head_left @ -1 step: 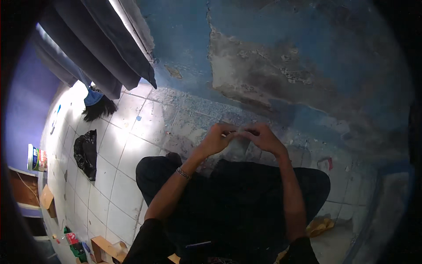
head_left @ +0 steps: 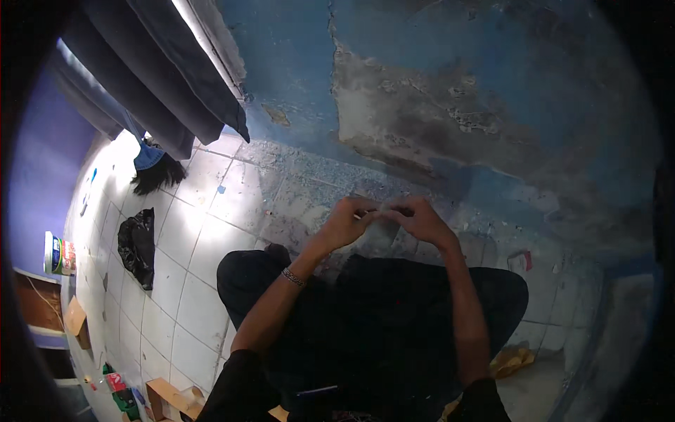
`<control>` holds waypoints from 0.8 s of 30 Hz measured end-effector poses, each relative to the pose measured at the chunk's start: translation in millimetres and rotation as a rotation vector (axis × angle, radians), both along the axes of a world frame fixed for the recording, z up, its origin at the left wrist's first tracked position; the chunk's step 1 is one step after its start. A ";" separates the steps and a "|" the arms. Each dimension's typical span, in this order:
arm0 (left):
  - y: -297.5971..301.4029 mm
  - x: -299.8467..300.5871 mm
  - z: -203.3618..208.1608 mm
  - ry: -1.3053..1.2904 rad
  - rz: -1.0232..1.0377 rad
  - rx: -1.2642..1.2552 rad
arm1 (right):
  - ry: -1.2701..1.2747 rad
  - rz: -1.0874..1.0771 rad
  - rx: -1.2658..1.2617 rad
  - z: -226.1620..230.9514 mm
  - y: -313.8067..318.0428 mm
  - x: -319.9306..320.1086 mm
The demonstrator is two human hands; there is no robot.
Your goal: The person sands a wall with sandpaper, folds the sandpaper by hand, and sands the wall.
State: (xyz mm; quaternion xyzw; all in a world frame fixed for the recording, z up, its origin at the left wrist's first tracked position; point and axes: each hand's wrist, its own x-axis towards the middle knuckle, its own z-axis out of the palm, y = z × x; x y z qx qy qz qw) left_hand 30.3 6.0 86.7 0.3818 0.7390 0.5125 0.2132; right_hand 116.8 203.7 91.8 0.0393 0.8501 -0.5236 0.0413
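Note:
My left hand (head_left: 344,224) and my right hand (head_left: 423,222) meet at the fingertips above my crossed legs, close to the foot of the wall. Fingers and thumbs of both are bent into a pinch. A small pale spot shows where the tips come together; whether it is a held thing I cannot make out. A bracelet (head_left: 293,277) circles my left wrist. Below the forearms, my dark trousers (head_left: 380,316) fill the lower middle. A thin pen-like stick (head_left: 316,390) lies across the dark cloth near the lower edge, touched by neither hand.
Flaking blue wall (head_left: 281,63) rises ahead, with crumbs of plaster (head_left: 309,169) along its foot. At left are a dark curtain (head_left: 140,56), a broom (head_left: 158,169), a black plastic bag (head_left: 137,246), a tub (head_left: 60,254) and a cardboard box (head_left: 172,397). Yellow cloth-like material (head_left: 512,362) lies right.

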 end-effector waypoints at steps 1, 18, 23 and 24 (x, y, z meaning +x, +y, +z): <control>1.8 1.4 2.7 -0.006 0.016 -0.034 | 0.013 -0.020 0.002 -2.4 1.1 0.7; 4.3 1.7 -7.6 0.008 0.229 0.082 | 0.121 -0.134 0.115 4.8 -17.6 -4.9; 5.0 2.6 -10.4 0.182 0.230 0.031 | 0.266 -0.290 0.250 -2.9 -35.7 -5.2; 5.3 3.2 -10.4 0.182 0.228 0.032 | 0.267 -0.291 0.252 -8.3 -37.0 -6.2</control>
